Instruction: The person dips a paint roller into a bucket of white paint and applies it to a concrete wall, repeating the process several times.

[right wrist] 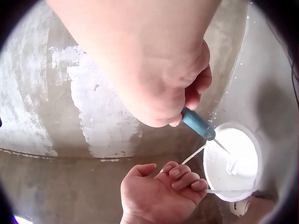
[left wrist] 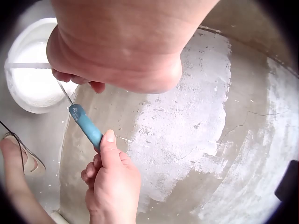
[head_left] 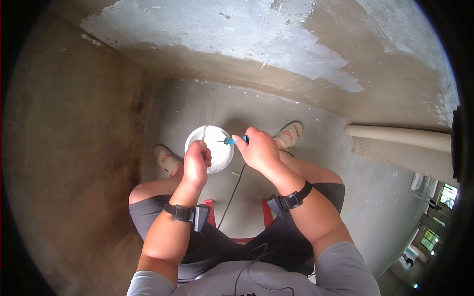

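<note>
A white bucket [head_left: 231,160] holding white paste [head_left: 219,154] stands on the floor between the person's feet. The left hand [head_left: 196,160] is over its near-left side, fingers curled round the bucket's thin white handle [right wrist: 229,190], whose two ends run from the hand to the rim. In the right hand [head_left: 260,148] is a tool with a blue handle [left wrist: 87,127], gripped with the thumb laid along it. Its thin metal shank [right wrist: 222,146] points down into the bucket, where a white lump [right wrist: 231,166] shows near its end.
Sandalled feet [head_left: 290,134] flank the bucket. Red stool legs [head_left: 267,213] show beneath the seated person. A black cable [head_left: 233,195] trails across the floor near a small stub [head_left: 235,173]. A patchily coated wall [head_left: 222,29] rises ahead, with a pipe [head_left: 395,135] at right.
</note>
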